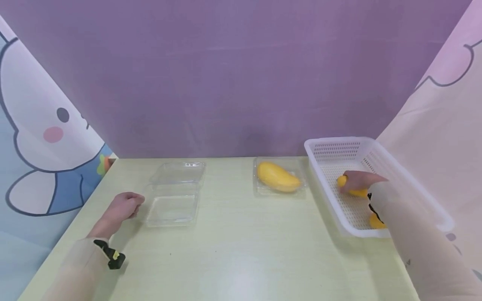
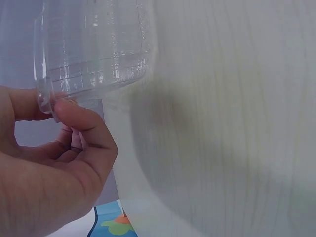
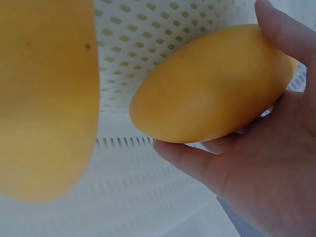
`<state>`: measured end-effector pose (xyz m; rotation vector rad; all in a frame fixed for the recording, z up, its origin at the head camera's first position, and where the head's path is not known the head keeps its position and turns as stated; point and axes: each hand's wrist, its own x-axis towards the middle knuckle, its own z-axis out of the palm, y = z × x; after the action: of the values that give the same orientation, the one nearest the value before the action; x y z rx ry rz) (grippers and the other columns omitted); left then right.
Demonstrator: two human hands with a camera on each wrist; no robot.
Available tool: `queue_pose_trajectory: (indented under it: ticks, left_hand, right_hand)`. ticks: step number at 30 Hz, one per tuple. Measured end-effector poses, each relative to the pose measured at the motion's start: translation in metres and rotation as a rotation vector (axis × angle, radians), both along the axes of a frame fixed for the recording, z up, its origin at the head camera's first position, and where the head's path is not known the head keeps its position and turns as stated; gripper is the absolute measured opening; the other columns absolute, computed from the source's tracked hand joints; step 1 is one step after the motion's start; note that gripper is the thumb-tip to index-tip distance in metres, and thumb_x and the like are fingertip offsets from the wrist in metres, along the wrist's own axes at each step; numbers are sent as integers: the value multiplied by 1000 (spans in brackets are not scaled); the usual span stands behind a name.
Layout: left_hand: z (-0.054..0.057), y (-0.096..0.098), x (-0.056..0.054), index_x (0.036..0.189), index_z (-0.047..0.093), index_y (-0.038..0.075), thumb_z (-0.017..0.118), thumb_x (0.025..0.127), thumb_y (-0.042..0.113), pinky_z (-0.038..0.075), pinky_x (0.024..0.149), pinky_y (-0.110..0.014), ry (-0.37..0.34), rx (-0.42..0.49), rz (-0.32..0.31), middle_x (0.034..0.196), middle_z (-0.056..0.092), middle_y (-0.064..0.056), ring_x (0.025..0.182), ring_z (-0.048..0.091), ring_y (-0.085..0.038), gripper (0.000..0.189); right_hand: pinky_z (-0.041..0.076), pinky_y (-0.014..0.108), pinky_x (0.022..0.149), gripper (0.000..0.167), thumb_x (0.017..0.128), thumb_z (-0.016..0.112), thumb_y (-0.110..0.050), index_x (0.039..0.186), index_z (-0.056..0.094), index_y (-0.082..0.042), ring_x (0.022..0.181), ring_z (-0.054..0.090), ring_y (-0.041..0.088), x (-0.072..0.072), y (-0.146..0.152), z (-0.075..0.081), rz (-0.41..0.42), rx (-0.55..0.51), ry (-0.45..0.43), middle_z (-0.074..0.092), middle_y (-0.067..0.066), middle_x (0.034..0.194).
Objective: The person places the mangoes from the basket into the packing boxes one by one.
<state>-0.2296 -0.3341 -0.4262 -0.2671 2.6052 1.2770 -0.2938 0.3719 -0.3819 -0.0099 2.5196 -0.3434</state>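
Note:
On the left of the table, an empty clear plastic clamshell box stands with its lid spread back. My left hand pinches its rim between thumb and fingers, as the left wrist view shows with the box edge. Inside the white basket at the right, my right hand grips a yellow mango, fingers and thumb round its sides. A second mango lies beside it, partly hidden by my sleeve in the head view.
Another clear box at the back centre, left of the basket, holds one mango. A purple backdrop rises behind the pale table. Cartoon-printed cloths flank both sides.

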Motion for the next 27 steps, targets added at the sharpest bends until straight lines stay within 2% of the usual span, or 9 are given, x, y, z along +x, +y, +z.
queue_pose_trajectory:
  ticks: [5, 9, 15, 20, 24, 27]
  left_hand:
    - [5, 5, 3, 128, 48, -15, 45, 105, 20, 43, 67, -33, 0, 2, -12, 71, 48, -1, 68, 49, -19, 42]
    - [5, 7, 4, 129, 48, -15, 44, 106, 21, 43, 67, -34, -3, 0, -13, 71, 48, -2, 68, 49, -20, 43]
    - [5, 8, 4, 128, 49, -16, 46, 106, 20, 43, 66, -32, 12, 9, -10, 70, 49, -2, 67, 49, -19, 42]
    - [4, 8, 4, 127, 49, -15, 45, 106, 21, 43, 67, -32, 19, -4, -18, 71, 48, -2, 68, 50, -21, 42]
    - [2, 10, 3, 124, 50, -14, 46, 106, 22, 44, 67, -32, 26, 7, -25, 72, 49, -2, 69, 50, -20, 41]
    - [0, 11, 2, 124, 50, -14, 46, 106, 22, 44, 67, -32, 27, 14, -34, 72, 49, -2, 69, 50, -20, 41]
  right_hand:
    - [40, 69, 98, 98, 86, 75, -45, 151, 27, 11, 126, 42, 54, 2, -1, -3, -12, -14, -7, 40, 36, 142]
    - [41, 66, 96, 99, 87, 74, -45, 151, 25, 11, 123, 43, 50, 4, -2, -2, -24, -17, -2, 40, 35, 141]
    - [35, 71, 102, 99, 89, 68, -48, 151, 23, 14, 132, 36, 57, 1, -5, -3, 9, -2, 35, 32, 39, 149]
    - [35, 69, 104, 93, 90, 66, -50, 147, 30, 15, 128, 42, 53, 1, -9, 1, 44, -17, 76, 40, 37, 144]
    - [49, 55, 91, 76, 91, 68, -45, 136, 41, 10, 110, 53, 40, 2, -11, 4, -13, -106, 55, 52, 27, 123]
    - [54, 43, 75, 61, 92, 69, -41, 125, 44, 4, 95, 58, 32, 5, -13, 5, -75, -195, 28, 53, 18, 107]
